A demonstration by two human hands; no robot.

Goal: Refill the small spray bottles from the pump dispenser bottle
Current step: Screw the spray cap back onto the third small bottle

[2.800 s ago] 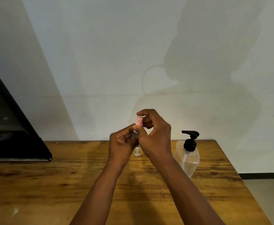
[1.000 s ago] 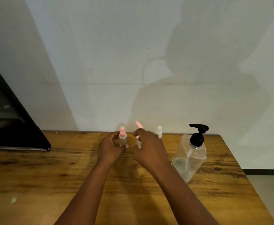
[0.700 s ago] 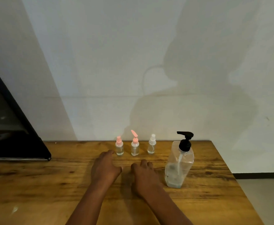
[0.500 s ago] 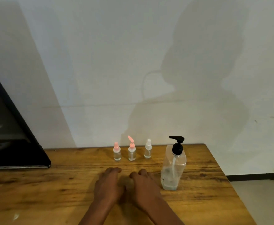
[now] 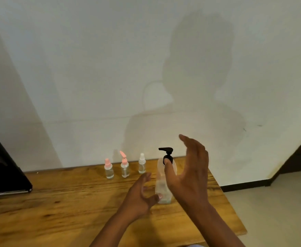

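Clear plastic pump dispenser bottle with black pump head (image 5: 164,182) stands on the wooden desk (image 5: 57,202). Left hand (image 5: 139,195) and right hand (image 5: 188,172) flank it, fingers spread wide, possibly touching. Smooth, part-filled and probably slippery; grasp mid-body.

Three small clear spray bottles (image 5: 124,167) stood upright in a row near the table's far edge. Clear pump dispenser bottle (image 5: 161,186), black pump, stood upright just right of them.
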